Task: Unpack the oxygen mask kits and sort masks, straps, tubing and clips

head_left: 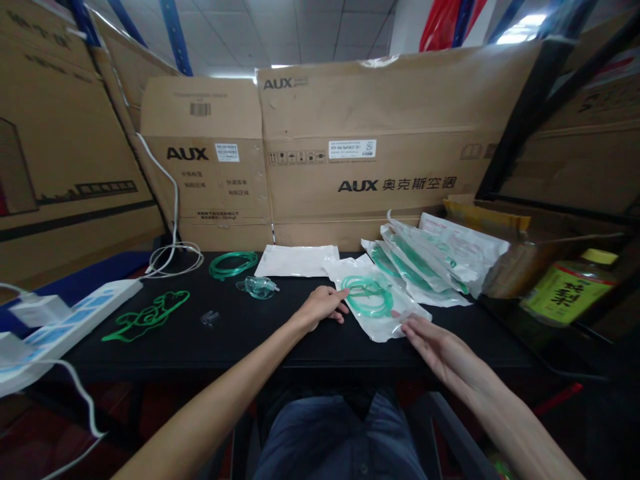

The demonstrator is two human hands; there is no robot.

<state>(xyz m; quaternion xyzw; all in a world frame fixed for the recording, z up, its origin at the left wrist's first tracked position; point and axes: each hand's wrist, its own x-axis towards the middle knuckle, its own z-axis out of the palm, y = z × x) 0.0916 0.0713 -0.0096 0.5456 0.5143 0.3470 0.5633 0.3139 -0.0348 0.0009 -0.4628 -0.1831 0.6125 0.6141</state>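
A clear plastic bag with a white border (377, 330) lies before me, with coiled green tubing (371, 310) inside. At its left edge, my left hand (320, 307) is closed with the thumb over the bag. My right hand (431, 339) pinches the bag's lower right corner between thumb and fingers. To the left are a coil of green tubing (233, 265), a clear mask (259, 287), a few small clear pieces (210, 319) and a flat green strap-like piece (150, 317). A white packet (297, 261) lies behind my left hand.
Several sealed bags of green tubing (415, 260) are piled at the back right, beside an open carton (520, 260) and a yellow-capped bottle (570, 287). A white power strip (75, 333) with cables runs along the left. Cardboard panels (310, 193) wall off the black table (215, 357).
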